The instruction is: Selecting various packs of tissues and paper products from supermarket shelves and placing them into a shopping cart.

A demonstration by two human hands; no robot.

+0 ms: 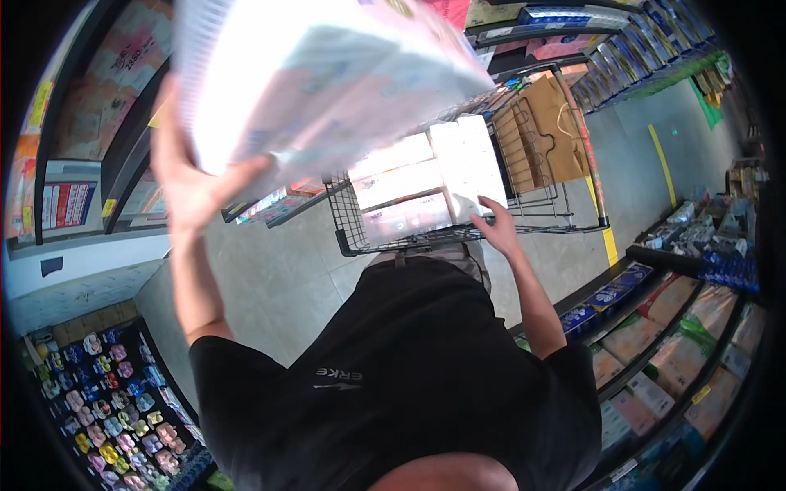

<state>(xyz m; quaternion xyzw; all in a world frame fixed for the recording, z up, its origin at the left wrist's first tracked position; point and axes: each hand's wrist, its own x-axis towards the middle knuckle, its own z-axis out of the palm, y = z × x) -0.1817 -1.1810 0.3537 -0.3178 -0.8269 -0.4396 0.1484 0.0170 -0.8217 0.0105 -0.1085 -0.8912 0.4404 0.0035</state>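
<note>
A large, plastic-wrapped tissue pack, white with pale pink and blue, is raised at the upper left and blurred by motion. My left hand grips its lower left corner, thumb on the near face; some of the fingers are hidden. Below and to the right of it stands a black wire shopping cart holding several wrapped packs. My right hand touches the near right corner of a white pack in the cart, fingers apart. Beside that pack lie pinkish-white packs, partly overexposed.
A brown cardboard piece stands in the cart's far right part. Shelves with boxes line the left side, and a shelf of wrapped packs runs along the right. A rack of colourful slippers is at lower left. Grey floor lies between.
</note>
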